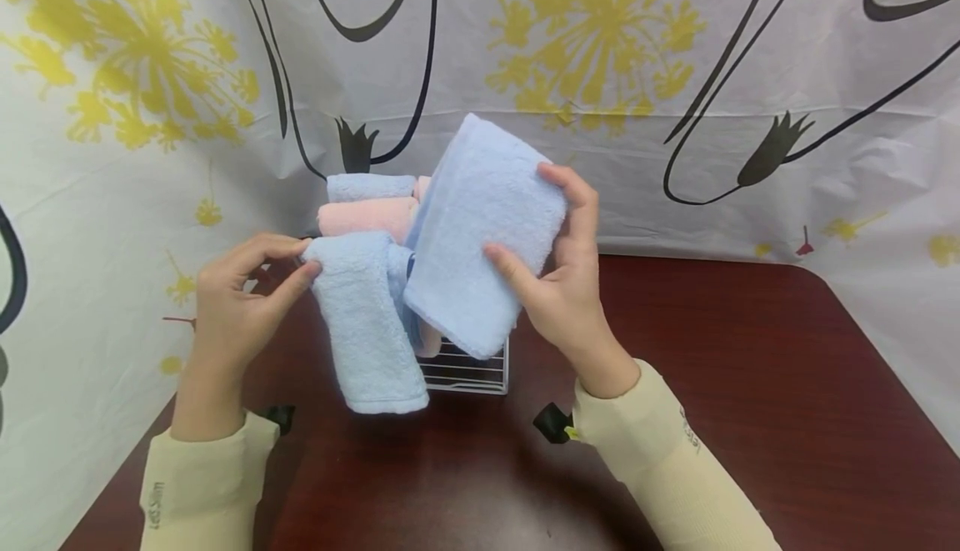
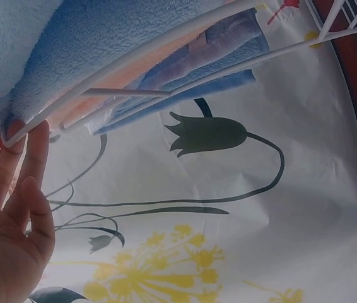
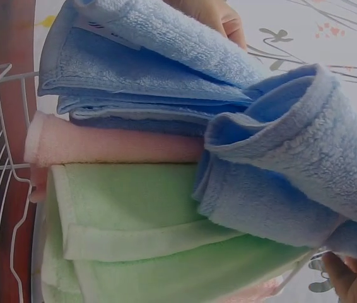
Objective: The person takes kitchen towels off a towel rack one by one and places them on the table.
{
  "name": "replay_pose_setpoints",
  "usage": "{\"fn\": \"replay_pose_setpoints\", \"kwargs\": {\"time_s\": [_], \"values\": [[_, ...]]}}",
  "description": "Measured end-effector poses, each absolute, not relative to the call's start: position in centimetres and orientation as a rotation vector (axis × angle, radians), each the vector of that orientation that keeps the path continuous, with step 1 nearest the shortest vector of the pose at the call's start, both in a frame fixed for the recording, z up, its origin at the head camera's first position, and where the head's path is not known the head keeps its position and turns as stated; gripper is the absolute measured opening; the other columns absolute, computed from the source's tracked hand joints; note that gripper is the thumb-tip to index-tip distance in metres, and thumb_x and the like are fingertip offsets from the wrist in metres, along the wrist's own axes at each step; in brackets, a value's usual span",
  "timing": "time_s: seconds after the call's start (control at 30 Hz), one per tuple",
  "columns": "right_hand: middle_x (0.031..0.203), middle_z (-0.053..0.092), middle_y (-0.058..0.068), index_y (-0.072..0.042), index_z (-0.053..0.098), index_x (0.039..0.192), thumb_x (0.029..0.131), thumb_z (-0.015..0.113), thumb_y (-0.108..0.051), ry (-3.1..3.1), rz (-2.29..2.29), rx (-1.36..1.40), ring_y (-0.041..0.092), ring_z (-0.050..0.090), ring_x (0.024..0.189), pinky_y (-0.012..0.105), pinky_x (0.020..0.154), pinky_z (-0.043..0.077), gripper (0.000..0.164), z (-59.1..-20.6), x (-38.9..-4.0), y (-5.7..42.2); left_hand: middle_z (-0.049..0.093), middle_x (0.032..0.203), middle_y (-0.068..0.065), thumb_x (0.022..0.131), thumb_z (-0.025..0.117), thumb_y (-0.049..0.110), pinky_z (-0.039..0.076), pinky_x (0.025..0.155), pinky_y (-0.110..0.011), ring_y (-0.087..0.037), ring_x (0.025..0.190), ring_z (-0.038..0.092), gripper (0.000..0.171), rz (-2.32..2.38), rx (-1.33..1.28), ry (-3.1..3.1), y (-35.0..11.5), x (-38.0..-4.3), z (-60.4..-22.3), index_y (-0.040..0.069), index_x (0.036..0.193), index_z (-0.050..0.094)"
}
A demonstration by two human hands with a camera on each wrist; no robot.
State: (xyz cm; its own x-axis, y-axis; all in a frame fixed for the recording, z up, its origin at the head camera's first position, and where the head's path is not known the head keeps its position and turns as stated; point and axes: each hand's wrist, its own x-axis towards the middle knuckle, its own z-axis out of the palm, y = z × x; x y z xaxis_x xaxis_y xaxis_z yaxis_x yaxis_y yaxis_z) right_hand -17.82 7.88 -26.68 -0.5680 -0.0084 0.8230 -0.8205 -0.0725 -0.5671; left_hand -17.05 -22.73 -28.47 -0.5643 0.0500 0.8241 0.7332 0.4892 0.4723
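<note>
A folded light-blue towel (image 1: pixel 487 234) is tilted in the air, gripped by my right hand (image 1: pixel 566 284), thumb on its near face. My left hand (image 1: pixel 243 293) pinches the upper left edge of another blue towel (image 1: pixel 367 326), which drapes down over the front of a white wire basket (image 1: pixel 468 386). In the left wrist view, the left hand's fingers (image 2: pixel 36 151) are right at the basket's wire rim (image 2: pixel 159 44). Behind lie a rolled pink towel (image 1: pixel 367 216) and a blue one (image 1: pixel 371 187). The right wrist view shows green towels (image 3: pixel 134 196) in the basket.
The basket stands on a dark red-brown table (image 1: pixel 712 351). White sheeting (image 1: pixel 420 76) printed with yellow flowers and dark stems rises behind and at both sides. Small black pieces (image 1: pixel 553 423) show beside each sleeve cuff.
</note>
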Motion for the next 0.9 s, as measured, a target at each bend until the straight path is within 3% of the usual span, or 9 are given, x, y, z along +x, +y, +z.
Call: {"fn": "replay_pose_setpoints", "kwargs": {"time_s": [0.37,0.9], "values": [[0.138,0.041,0.010,0.003,0.024,0.140,0.079,0.081,-0.008,-1.310,1.749,0.740,0.031,0.047,0.117,0.035,0.098,0.043,0.084,-26.4,-18.5,7.6,0.067,0.094,0.022,0.071,0.076,-0.019,0.041,0.059,-0.011,0.000,0.070,0.052,0.030,-1.126,-0.613,-1.958,-22.7,-17.0,-28.6,-0.005,0.098,0.074],[0.137,0.041,0.016,0.007,0.021,0.139,0.071,0.073,0.000,-1.016,1.769,0.601,0.034,0.044,0.122,0.037,0.102,0.039,0.086,-24.0,-17.6,9.8,0.067,0.095,0.024,0.071,0.076,-0.020,0.042,0.060,-0.010,0.001,0.074,0.054,0.030,-1.123,-0.598,-1.961,-22.7,-17.1,-28.7,-0.007,0.098,0.074]]}}
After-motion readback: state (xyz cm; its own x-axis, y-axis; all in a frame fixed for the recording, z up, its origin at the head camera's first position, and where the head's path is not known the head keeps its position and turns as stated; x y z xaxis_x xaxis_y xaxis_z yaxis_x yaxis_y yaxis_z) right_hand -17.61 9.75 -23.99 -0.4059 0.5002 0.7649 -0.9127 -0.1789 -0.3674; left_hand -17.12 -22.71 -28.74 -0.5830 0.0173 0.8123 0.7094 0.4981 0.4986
